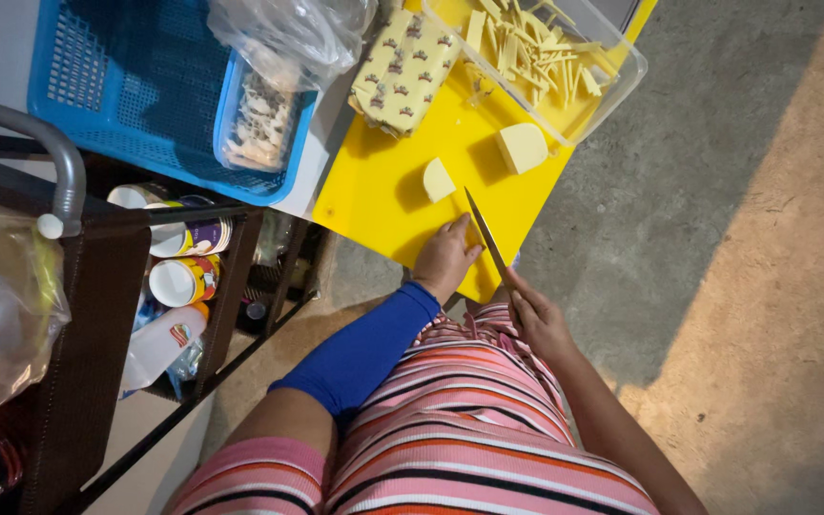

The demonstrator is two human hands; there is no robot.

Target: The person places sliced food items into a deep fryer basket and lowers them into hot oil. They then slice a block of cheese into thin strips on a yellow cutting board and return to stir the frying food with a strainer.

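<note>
My right hand [538,319] grips the handle of a kitchen knife [485,238], whose blade points up over the yellow cutting board [383,186]. My left hand [445,256], with a blue sleeve on the forearm, rests on the board's near edge beside the blade; whether it presses something down is hidden. Two pale yellow cheese pieces lie farther up the board: a small wedge [438,179] and a larger block [522,147]. A clear container [622,76] holds several cut cheese strips.
A wrapped yellow block with a printed pattern [402,69] lies at the board's far end. A blue basket [126,86] with a clear plastic bag and a small tub sits at left. Cans and bottles fill a dark rack [183,277] below. Concrete floor spreads to the right.
</note>
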